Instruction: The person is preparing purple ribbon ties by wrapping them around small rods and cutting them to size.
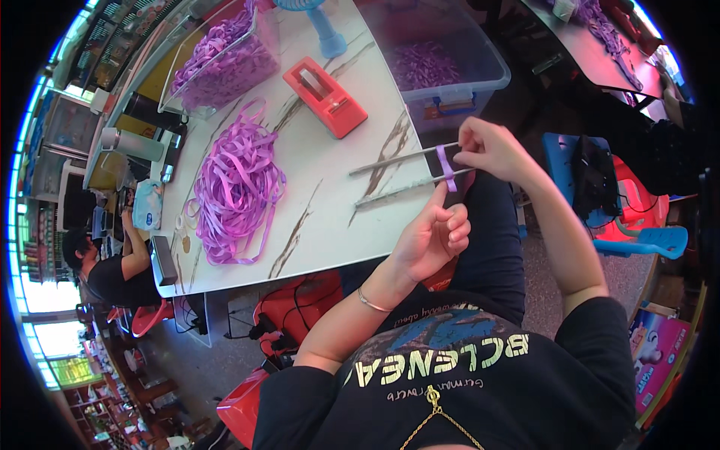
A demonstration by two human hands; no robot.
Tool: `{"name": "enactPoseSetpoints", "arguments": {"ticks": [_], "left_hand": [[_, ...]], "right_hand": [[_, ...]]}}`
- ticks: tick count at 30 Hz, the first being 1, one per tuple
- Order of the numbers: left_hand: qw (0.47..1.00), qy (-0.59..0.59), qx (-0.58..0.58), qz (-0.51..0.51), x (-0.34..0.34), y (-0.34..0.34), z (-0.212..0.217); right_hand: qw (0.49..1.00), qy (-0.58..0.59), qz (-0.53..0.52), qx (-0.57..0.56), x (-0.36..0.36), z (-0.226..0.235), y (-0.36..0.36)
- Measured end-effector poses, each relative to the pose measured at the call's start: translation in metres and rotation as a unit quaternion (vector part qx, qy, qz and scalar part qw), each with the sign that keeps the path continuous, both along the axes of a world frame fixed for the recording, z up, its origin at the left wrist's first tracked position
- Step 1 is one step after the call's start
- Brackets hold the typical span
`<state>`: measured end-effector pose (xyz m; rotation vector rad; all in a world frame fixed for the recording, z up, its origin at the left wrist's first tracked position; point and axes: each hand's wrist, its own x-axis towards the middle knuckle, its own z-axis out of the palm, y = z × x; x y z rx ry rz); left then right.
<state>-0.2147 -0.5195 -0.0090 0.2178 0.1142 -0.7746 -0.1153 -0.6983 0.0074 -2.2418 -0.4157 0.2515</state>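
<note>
A: Start with the head view. How many hands are at work?

B: Two. The left hand [435,234] comes from the near side, its forefinger stretched out and touching the near end of one purple ribbon strip [448,169]. Its other fingers curl loosely and grip nothing that I can see.

A: And the right hand [493,151]?

B: It is bent inward from the right, thumb and forefinger nearly together beside the far end of the strip. I cannot tell whether they pinch the ribbon or a rod.

A: How many rods?

B: Two slim metal rods [390,163], one near, one far, roughly side by side. They reach past the right edge of the worktop [330,234], and the strip spans both near their right ends.

A: What else is on the worktop?

B: One loose heap of purple ribbon [236,187] to the left, and one red tape dispenser [325,97] farther back, between the heap and the rods. There is one light-blue fan [327,34] at the far side, and one clear bin [268,41] of purple ribbon at the far left.

A: Anything past the edges?

B: One translucent tub [474,87] holding purple pieces, beyond the far right edge, and one co-worker [112,274] in dark clothing at the left.
</note>
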Motion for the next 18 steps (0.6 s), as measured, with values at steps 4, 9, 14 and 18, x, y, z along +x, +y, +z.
{"name": "enactPoseSetpoints", "arguments": {"ticks": [4, 9, 14, 18], "left_hand": [[1.000, -0.008, 0.001, 0.007, -0.001, 0.003, 0.001], [1.000, -0.014, -0.007, -0.001, 0.001, 0.002, 0.000], [1.000, -0.011, -0.018, 0.000, 0.001, 0.001, -0.001], [1.000, -0.020, -0.016, -0.002, 0.002, 0.001, -0.001]], "right_hand": [[0.948, 0.173, -0.096, 0.249, -0.006, -0.027, -0.006], [0.817, 0.405, 0.027, 0.410, -0.003, -0.065, 0.000], [0.745, 0.456, 0.112, 0.475, 0.007, -0.094, 0.012], [0.715, 0.453, 0.144, 0.512, 0.010, -0.103, 0.010]]}}
